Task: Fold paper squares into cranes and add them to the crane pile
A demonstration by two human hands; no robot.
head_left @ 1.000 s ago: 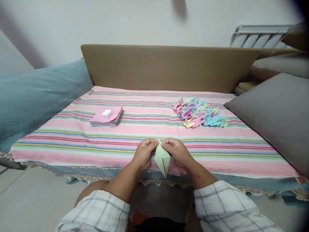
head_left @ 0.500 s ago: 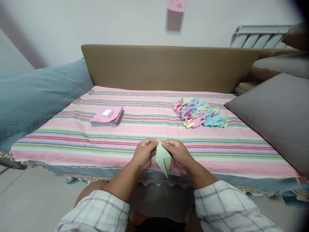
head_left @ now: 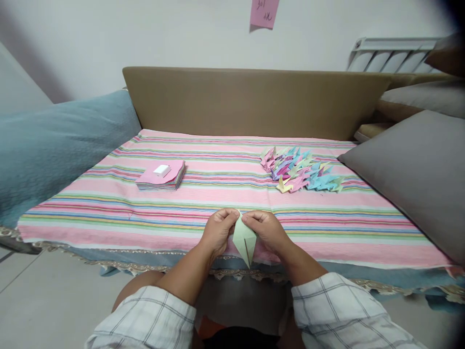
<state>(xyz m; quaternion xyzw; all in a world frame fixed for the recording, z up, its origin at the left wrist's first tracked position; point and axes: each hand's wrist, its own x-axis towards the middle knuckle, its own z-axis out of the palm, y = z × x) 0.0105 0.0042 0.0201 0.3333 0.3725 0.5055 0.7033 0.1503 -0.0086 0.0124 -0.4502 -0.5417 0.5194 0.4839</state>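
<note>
A pale green folded origami paper (head_left: 244,237) hangs as a narrow diamond, its long tip pointing down toward my lap and a dark slit running along its lower half. My left hand (head_left: 220,230) pinches the upper end from the left. From the right, my right hand (head_left: 266,231) grips the same top end, thumb and fingertips pressed together close to the left ones. Both hands are held over the front edge of the striped cloth (head_left: 145,232).
A stack of coloured paper sheets (head_left: 160,182) with a small white block (head_left: 162,170) on top lies at the left. Many folded paper cranes (head_left: 298,169) cluster at the right. A grey cushion (head_left: 410,174) leans there; a brown backrest (head_left: 247,102) stands behind.
The paper's lower tip has shifted slightly to the left and the diamond hangs straighter. Both hands keep their pinch in nearly the same place. The pink note on the wall has swung downward.
</note>
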